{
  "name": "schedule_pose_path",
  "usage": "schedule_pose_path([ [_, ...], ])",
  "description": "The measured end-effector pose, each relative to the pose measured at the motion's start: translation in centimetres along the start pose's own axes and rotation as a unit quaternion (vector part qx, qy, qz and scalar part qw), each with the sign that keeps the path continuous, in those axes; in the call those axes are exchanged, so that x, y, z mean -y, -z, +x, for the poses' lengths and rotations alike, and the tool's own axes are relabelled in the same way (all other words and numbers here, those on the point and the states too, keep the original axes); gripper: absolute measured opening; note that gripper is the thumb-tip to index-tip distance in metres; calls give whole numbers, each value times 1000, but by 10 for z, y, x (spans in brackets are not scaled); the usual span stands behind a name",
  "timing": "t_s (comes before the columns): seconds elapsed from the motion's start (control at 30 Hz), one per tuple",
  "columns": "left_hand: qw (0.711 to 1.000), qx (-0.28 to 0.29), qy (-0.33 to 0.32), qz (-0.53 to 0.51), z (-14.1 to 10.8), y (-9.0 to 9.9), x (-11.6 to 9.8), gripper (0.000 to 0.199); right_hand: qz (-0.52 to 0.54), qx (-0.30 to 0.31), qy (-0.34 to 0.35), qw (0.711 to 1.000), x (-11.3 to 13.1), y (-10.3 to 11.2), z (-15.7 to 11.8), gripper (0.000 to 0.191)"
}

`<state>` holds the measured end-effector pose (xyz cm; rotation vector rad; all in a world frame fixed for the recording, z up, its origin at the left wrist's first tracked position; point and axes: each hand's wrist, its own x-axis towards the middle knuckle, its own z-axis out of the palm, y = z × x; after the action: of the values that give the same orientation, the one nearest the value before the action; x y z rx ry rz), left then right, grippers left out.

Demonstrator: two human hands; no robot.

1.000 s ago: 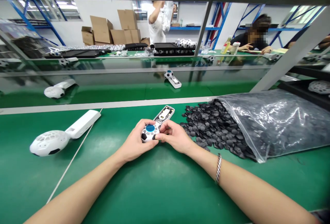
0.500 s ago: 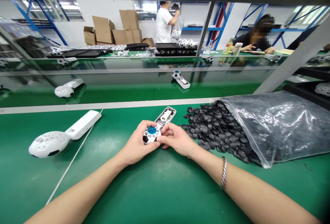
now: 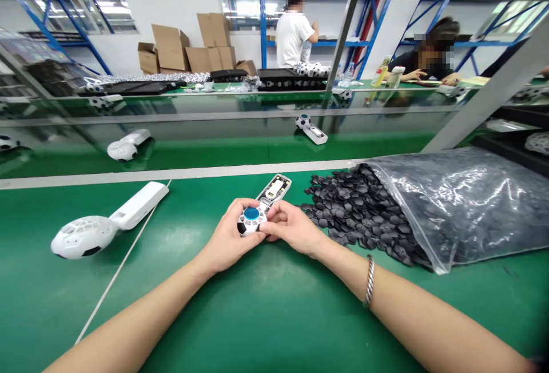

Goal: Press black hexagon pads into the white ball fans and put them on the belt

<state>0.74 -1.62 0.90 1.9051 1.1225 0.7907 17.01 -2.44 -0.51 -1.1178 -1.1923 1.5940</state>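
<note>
My left hand (image 3: 229, 235) is wrapped round the round head of a football-patterned device (image 3: 274, 190), fingers at its far left side and thumb along its near edge. The head is white with black patches and a blue disc on top. Its handle points away to the right, open-faced, showing a white block and circuit parts. My right hand (image 3: 295, 229) is closed against the head's right side, thumb and fingers pressed together. A black patch shows by that thumb; whether a separate small piece is pinched there is hidden. To the right lies a pile of black plastic pieces (image 3: 364, 213).
The pieces spill from a clear plastic bag (image 3: 480, 207). Left on the green bench lies a white device with a handle (image 3: 90, 235). Beyond the pale ledge, a conveyor carries similar devices (image 3: 315, 133). A slanted post (image 3: 480, 87) stands at right. Two people are visible across the line.
The devices on the conveyor have moved right. My hands stay round the head with little change. The person in white across the line has shifted right and turned.
</note>
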Motion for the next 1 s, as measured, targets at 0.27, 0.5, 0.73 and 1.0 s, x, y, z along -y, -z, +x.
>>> schedule_pose_path([
  [0.27, 1000, 17, 7, 7, 2, 4, 2, 41, -4, 5, -2, 1000, -1, 1, 1, 33],
  [0.5, 999, 28, 33, -13, 2, 5, 1, 44, 3, 3, -4, 1000, -2, 1, 3, 33],
  [0.73, 999, 25, 41, -25, 1, 4, 0, 40, 18, 13, 8, 1000, -5, 1, 0, 31],
  [1.0, 1000, -6, 24, 11, 1, 0, -5, 38, -15, 10, 21, 1000, -6, 2, 1, 27],
])
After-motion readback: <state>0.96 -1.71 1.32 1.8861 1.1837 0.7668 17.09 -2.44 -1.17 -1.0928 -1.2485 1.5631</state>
